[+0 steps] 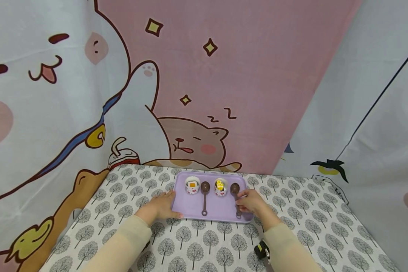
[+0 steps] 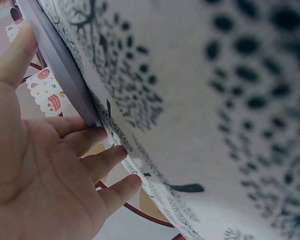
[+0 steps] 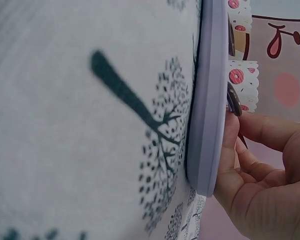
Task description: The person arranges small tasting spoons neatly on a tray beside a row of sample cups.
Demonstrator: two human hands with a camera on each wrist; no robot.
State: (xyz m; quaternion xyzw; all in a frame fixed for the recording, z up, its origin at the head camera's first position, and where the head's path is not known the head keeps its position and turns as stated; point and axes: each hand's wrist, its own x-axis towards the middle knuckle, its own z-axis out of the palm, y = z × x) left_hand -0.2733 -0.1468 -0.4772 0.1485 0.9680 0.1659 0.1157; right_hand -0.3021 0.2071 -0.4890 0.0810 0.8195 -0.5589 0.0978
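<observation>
A lavender tray (image 1: 187, 207) lies on the table. My left hand (image 1: 160, 207) is at its left end, fingers spread, the thumb near the front corner; in the left wrist view the thumb and first fingers (image 2: 72, 122) touch the rim. My right hand (image 1: 253, 204) pinches the handle of the right brown spoon (image 1: 235, 188), whose round bowl points to the back. A second brown spoon (image 1: 205, 200) lies between two patterned paper cups. The left cup (image 1: 192, 190) holds something white and orange. Shiny gold pieces (image 1: 219, 184) fill the right cup (image 1: 221, 193).
A tree-print cloth (image 1: 204, 241) covers the table. Behind it hangs a cartoon cat curtain (image 1: 204, 143). A dark device (image 1: 261, 249) sits by my right wrist. White curtain (image 1: 377, 151) closes off the right side.
</observation>
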